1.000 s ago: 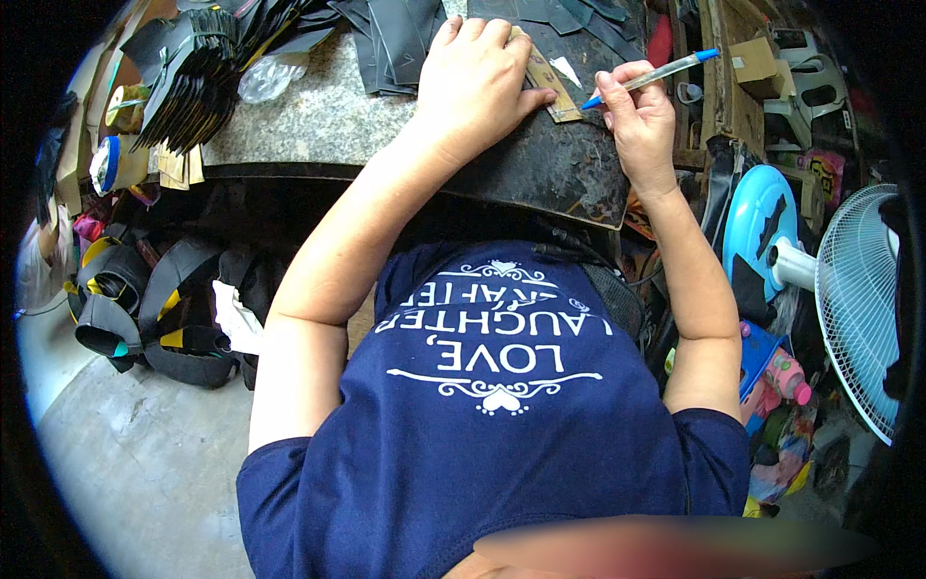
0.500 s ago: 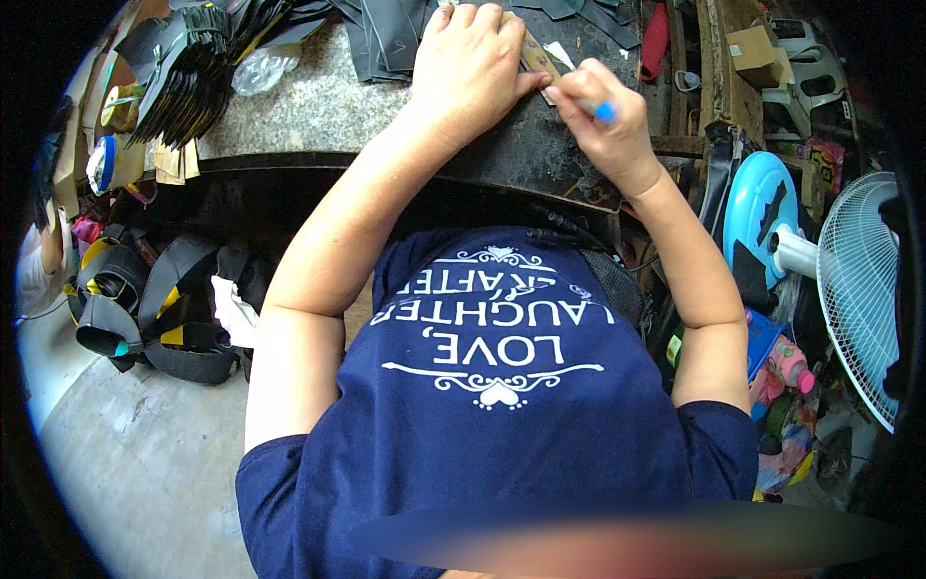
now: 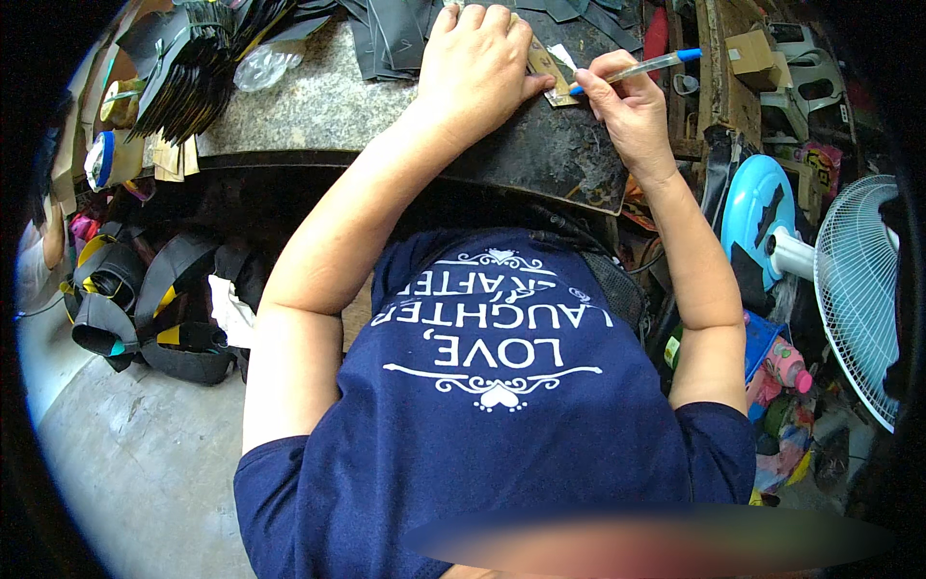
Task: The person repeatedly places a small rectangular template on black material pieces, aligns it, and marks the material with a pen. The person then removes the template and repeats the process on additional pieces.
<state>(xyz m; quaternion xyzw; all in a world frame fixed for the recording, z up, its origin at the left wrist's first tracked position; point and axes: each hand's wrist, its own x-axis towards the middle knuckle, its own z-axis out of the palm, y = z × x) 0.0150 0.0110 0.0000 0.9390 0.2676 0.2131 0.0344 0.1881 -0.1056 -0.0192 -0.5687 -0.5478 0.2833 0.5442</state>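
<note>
My left hand (image 3: 479, 72) presses down on a narrow tan strip (image 3: 550, 72) on the dark worktable, its thumb stretched along the strip. The fingers bend over the far side and their tips are hidden. In my right hand (image 3: 632, 111) is a clear-barrelled ballpoint pen (image 3: 656, 65) with blue ends, gripped between thumb and fingers. One blue end comes close to the strip's near right corner; whether it touches is unclear. A small white scrap (image 3: 562, 58) lies beside the strip.
Dark flat sheets (image 3: 391, 43) lie left of my left hand. A bundle of black pieces (image 3: 188, 82), a clear plastic bag (image 3: 265, 69) and a blue-rimmed jar (image 3: 99, 161) sit farther left. A fan (image 3: 858, 280) stands at right; black curved pieces (image 3: 183, 299) lie on the floor.
The pen has swung from a blurred, end-on look to lying slanted across my right hand. That hand has shifted slightly right; my left hand stays nearly in place on the strip.
</note>
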